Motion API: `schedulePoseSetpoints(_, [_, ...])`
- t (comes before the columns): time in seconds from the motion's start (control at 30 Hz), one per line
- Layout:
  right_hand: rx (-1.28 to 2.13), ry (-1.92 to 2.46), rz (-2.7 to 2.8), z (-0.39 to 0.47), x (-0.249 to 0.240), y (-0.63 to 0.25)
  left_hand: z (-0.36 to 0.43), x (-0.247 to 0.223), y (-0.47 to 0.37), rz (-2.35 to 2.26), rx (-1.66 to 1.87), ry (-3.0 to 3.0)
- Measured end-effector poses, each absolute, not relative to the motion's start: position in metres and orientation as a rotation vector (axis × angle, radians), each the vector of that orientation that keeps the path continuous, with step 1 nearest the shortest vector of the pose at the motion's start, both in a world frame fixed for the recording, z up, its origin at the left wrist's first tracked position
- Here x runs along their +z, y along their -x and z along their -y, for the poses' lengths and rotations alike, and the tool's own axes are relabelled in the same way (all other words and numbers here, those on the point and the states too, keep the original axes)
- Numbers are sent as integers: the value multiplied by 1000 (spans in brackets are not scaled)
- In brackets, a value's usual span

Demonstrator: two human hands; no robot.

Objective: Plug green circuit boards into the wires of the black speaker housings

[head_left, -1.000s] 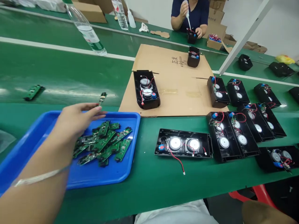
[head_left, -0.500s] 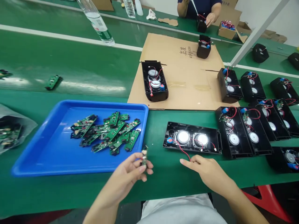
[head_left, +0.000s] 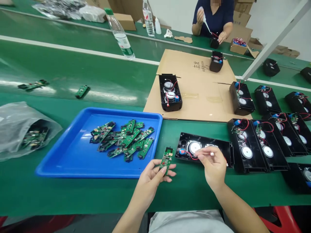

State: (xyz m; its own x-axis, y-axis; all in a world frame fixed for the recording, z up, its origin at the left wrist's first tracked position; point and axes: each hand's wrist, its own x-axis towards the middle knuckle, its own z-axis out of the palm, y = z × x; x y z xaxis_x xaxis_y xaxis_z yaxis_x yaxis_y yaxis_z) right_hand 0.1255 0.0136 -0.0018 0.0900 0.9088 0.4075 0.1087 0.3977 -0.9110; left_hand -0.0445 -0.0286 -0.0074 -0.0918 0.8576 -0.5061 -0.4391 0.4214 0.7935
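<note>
My left hand point(head_left: 155, 176) grips a green circuit board point(head_left: 166, 160) between thumb and fingers, its component side facing up. My right hand point(head_left: 213, 166) is closed in a pinch on a red wire point(head_left: 193, 158), with a small white connector point(head_left: 212, 154) showing at the fingers. That wire comes from the black speaker housing point(head_left: 181, 142), which lies flat in front of me. In it are two round speakers and a blue cylindrical part point(head_left: 182, 151); my right hand partly covers one speaker. Left of my hands, a blue tray point(head_left: 60, 171) holds a heap of similar boards point(head_left: 130, 139).
More wired speaker housings point(head_left: 246, 152) crowd the right side. Cardboard point(head_left: 201, 94) carries two housings behind. A clear bag of boards point(head_left: 34, 137) lies at left, and a water bottle point(head_left: 122, 42) stands farther back. Across the table a person point(head_left: 213, 19) works on a housing.
My left hand has turned the board so its face shows. My right hand has lifted the wire end over the housing. The view has shifted left and upward.
</note>
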Motion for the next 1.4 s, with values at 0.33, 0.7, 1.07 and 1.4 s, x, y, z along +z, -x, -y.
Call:
schedulePoseSetpoints(0.33, [528,875,1836,-14,10,-107,22,-7,51,-921,1125,-312])
schedulePoseSetpoints(0.7, [588,1021,1926,-24,10,-112,12,3,57,-1125,1108,-484])
schedulePoseSetpoints(1.07, [282,995,1969,-12,3,-90,16,-4,43,-1343,1273,-601])
schedulePoseSetpoints(1.4, [241,989,1975,-11,1,-86,26,-14,36,-1501,1248,-842])
